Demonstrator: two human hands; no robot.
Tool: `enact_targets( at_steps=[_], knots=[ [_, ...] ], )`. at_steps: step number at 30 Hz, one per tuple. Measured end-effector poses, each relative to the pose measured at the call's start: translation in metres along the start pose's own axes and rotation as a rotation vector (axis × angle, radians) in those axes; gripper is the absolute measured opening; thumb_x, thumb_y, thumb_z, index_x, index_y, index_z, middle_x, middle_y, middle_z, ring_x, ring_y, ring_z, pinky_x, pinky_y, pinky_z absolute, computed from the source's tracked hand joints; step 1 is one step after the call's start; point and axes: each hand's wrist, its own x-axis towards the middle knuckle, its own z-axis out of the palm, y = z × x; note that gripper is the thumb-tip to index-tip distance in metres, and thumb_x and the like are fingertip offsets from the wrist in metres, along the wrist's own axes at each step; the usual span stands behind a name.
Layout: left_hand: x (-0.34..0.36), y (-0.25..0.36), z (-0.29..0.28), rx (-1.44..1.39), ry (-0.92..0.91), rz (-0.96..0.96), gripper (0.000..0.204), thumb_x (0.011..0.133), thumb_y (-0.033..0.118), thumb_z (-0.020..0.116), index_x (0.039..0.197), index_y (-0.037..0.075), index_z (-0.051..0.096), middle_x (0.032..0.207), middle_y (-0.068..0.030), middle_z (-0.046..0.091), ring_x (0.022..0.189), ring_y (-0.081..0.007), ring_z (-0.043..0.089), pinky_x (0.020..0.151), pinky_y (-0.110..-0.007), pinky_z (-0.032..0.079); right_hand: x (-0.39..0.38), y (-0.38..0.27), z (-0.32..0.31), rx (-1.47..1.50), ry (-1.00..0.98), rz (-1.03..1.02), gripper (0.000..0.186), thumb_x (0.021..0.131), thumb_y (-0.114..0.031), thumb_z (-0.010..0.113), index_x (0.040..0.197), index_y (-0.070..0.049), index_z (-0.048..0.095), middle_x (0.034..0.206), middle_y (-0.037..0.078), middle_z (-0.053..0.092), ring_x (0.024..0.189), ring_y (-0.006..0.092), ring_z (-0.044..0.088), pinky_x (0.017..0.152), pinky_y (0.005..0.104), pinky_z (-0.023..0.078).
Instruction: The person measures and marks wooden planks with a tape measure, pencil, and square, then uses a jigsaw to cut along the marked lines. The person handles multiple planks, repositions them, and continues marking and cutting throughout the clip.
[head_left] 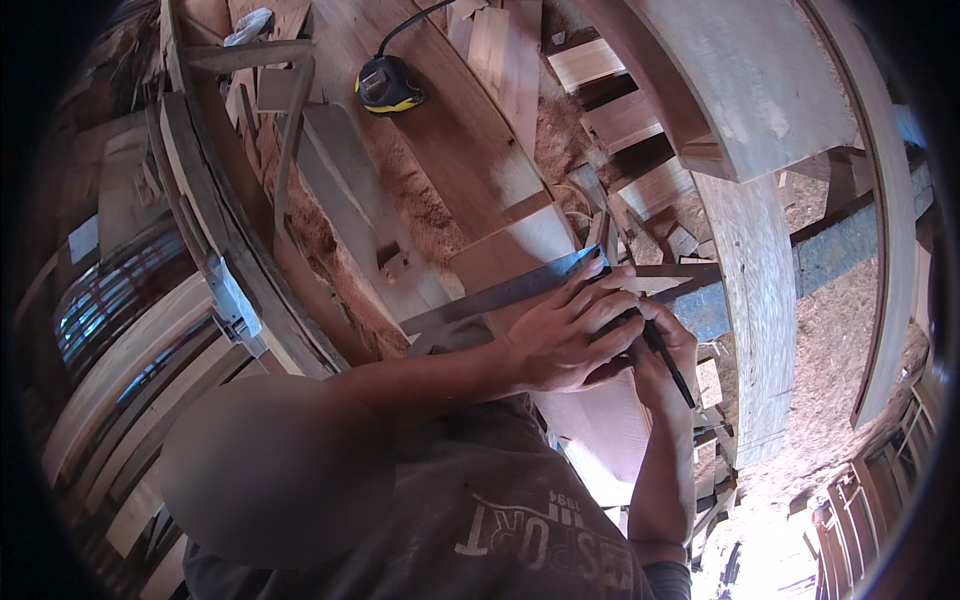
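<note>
My left hand reaches in from the left, its bent fingers close together over the fingers of my right hand; what they grip is hidden. My right hand is closed around a slim black pen-like tool, which slants down to the right with its thin end free. By the left fingertips lies the blue end of a long, flat grey strip, which runs left across the boards. Overlapping fingers cover its right end. Beneath it is a light brown board.
A black and yellow tape measure rests on a long brown plank. Wide curved-looking boards stand at the right, beside a blue-grey beam. Stacked timber fills the left. Offcuts and sawdust lie about.
</note>
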Motion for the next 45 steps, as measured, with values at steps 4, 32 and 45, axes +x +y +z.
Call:
enact_targets(
  at_steps=[4,32,45],
  knots=[
    [-0.001,-0.001,0.005,0.002,0.059,0.017,0.071,0.081,0.035,0.093,0.138,0.009,0.06,0.143,-0.0171,0.052,0.152,-0.042,0.045,0.132,-0.067,0.024,-0.001,-0.001,0.001,0.044,-0.009,-0.017,0.036,0.1,0.009,0.066,0.133,-0.003,0.073,0.115,0.011,0.08,0.108,0.0161,0.074,0.092,0.0309,0.057],
    [0.005,0.007,-0.001,0.085,0.052,-0.04,0.057,0.087,0.033,0.083,0.131,0.002,0.065,0.139,-0.0179,0.057,0.144,-0.0378,0.051,0.132,-0.065,0.026,0.038,-0.087,-0.049,-0.231,-0.091,-0.194,0.027,0.111,-0.018,0.065,0.129,-0.001,0.076,0.1,0.006,0.077,0.073,0.0108,0.061,0.074,0.0278,0.055],
    [-0.016,-0.013,0.053,0.592,0.087,0.183,0.051,0.095,0.047,0.067,0.125,0.006,0.069,0.119,-0.0143,0.068,0.112,-0.0308,0.068,0.1,-0.045,0.055,0.093,-0.113,0.122,-1.022,-0.671,-0.405,0.029,0.101,-0.039,0.077,0.117,-0.015,0.082,0.113,0.014,0.081,0.099,0.0357,0.076,0.089,0.0427,0.059]
  ],
)
